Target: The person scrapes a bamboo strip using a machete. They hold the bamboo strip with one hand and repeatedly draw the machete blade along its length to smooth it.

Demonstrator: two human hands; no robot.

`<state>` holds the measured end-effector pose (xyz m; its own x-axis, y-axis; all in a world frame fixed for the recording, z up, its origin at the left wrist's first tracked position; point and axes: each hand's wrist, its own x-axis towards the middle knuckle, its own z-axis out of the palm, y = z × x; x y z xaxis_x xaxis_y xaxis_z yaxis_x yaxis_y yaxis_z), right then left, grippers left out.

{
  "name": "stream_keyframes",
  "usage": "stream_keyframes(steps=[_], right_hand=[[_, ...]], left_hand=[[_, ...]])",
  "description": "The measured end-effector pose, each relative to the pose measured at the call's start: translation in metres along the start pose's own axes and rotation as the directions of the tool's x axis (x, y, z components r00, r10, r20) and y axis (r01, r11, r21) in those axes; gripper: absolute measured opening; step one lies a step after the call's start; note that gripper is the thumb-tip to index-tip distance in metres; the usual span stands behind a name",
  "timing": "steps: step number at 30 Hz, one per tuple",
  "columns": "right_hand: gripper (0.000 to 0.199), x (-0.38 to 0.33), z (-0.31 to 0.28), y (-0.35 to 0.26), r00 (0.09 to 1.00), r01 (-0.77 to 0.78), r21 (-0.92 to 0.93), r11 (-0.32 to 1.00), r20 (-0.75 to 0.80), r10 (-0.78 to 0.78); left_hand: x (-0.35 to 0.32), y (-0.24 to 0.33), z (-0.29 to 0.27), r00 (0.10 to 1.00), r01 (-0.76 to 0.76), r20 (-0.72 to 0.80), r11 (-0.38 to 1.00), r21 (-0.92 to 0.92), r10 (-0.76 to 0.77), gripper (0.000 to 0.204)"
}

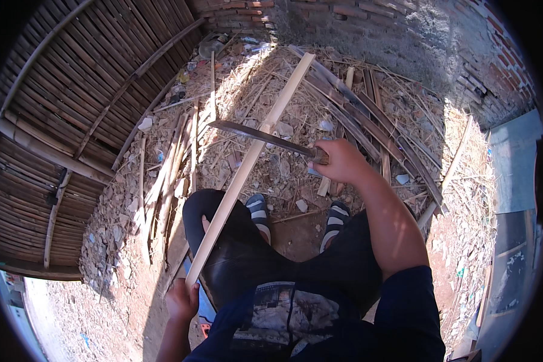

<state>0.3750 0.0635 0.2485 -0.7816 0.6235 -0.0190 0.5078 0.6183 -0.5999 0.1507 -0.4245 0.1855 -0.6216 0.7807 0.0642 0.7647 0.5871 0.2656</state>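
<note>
Bright patches of sunlight (pixel 48 317) splash across a dirt floor (pixel 127 308) thick with straw (pixel 419 111) and rubble (pixel 117 220), while a slatted wooden wall (pixel 66 66) looms left, weathered brick wall (pixel 368 30) spans the back, and a grey-blue panel (pixel 516 160) stands right!

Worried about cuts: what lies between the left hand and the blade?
The pale strip, its lower stretch passing across the left thigh in the head view.

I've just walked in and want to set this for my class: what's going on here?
A person has both hands occupied. The left hand holds the near end of a long pale strip. The right hand grips a long-bladed knife, its blade crossing over the strip; whether it cuts in isn't clear.
</note>
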Motion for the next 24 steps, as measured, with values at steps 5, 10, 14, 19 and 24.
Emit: stream_keyframes(steps=[5, 10, 14, 19, 24], right_hand=[[0.061, -0.01, 0.001, 0.019, 0.994, 0.032, 0.272, 0.962, -0.106, -0.003], [0.063, -0.004, -0.012, 0.015, 0.989, -0.078, 0.207, 0.975, -0.111, 0.102], [0.064, 0.003, 0.005, 0.036, 0.992, -0.083, 0.206, 0.975, -0.08, 0.101], [0.064, 0.007, 0.027, 0.019, 0.996, -0.071, 0.213, 0.975, -0.04, 0.081], [0.061, 0.009, 0.051, 0.008, 0.991, 0.032, 0.338, 0.94, -0.132, 0.014]], left_hand=[[0.066, 0.025, -0.062, 0.991, 0.091, 0.101, 0.995, -0.049, -0.086, 0.038], [0.147, 0.062, -0.138, 0.977, -0.13, 0.204, 0.938, 0.322, 0.065, 0.03], [0.218, 0.105, -0.161, 0.96, -0.272, 0.227, 0.742, 0.613, 0.164, 0.021], [0.264, 0.144, -0.171, 0.915, -0.356, 0.206, 0.455, 0.816, 0.347, 0.023], [0.27, 0.23, -0.201, 0.875, -0.283, 0.102, 0.329, 0.901, 0.473, 0.025]])
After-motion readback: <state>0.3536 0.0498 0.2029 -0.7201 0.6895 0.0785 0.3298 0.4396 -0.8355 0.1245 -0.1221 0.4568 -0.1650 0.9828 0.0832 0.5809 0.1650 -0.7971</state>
